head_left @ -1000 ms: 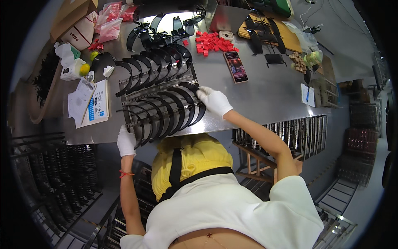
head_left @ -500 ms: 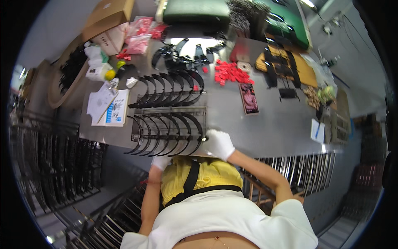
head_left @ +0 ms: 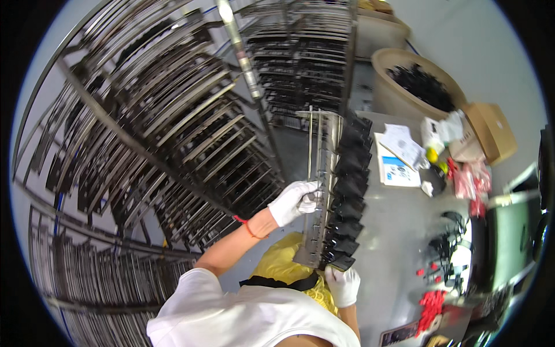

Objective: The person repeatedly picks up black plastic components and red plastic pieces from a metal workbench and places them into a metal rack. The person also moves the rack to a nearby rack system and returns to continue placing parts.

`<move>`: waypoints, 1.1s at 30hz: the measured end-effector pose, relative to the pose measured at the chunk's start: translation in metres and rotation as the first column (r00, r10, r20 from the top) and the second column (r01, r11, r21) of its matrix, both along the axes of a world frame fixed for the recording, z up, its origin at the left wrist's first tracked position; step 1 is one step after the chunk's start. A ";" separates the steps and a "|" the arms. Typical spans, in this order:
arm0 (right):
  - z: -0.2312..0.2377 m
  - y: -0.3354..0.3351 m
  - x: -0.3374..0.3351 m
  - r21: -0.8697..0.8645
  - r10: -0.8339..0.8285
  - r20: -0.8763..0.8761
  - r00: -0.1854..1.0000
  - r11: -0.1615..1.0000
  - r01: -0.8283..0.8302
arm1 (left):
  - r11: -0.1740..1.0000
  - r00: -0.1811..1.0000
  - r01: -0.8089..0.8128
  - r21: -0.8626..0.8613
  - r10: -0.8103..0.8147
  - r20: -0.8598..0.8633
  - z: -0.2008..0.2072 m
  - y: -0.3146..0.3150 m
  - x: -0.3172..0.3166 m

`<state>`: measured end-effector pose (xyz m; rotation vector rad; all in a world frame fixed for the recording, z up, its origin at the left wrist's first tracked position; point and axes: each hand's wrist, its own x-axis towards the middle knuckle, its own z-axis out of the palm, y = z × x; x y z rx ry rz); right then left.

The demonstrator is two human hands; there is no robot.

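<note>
A metal rack point(head_left: 315, 240) carries a row of black curved plastic parts point(head_left: 350, 173) and is held off the table's left edge, its long side running away from me. My left hand point(head_left: 296, 202), in a white glove, is closed around the rack's bar near its middle. At the near end of the rack is my right hand point(head_left: 343, 285), also gloved in white, with its fingers closed on the end of the frame. The last black part partly hides those fingertips.
Tall shelving point(head_left: 191, 144) stacked with metal racks stands close on the left. The grey table point(head_left: 387, 231) on the right holds papers point(head_left: 399, 168), red pieces point(head_left: 430, 309), loose black parts point(head_left: 448, 248) and a phone point(head_left: 399, 334). Beyond it stands a beige tub point(head_left: 384, 75) of black parts.
My view has turned left from the table toward the shelving. The rack of black parts has left the tabletop and turned lengthwise, with both hands on it.
</note>
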<state>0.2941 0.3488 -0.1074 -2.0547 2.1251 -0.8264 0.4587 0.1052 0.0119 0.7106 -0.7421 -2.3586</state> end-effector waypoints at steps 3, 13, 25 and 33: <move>-0.037 -0.061 -0.029 0.041 0.036 -0.137 0.990 0.999 -0.031 | 0.906 0.873 -0.130 -0.402 0.297 0.387 0.025 0.010 0.038; -0.057 -0.154 -0.039 0.272 -0.117 -0.419 0.901 0.930 0.247 | 0.849 0.060 0.299 -0.436 0.439 0.896 -0.084 0.002 0.126; -0.062 -0.163 -0.024 0.263 -0.111 -0.376 0.920 0.939 0.221 | 0.895 0.039 0.314 -0.316 0.320 0.947 -0.213 -0.053 0.168; -0.063 -0.164 -0.026 0.309 -0.100 -0.406 0.908 0.920 0.240 | 0.912 -0.164 0.151 -0.382 0.404 0.900 -0.289 -0.139 0.182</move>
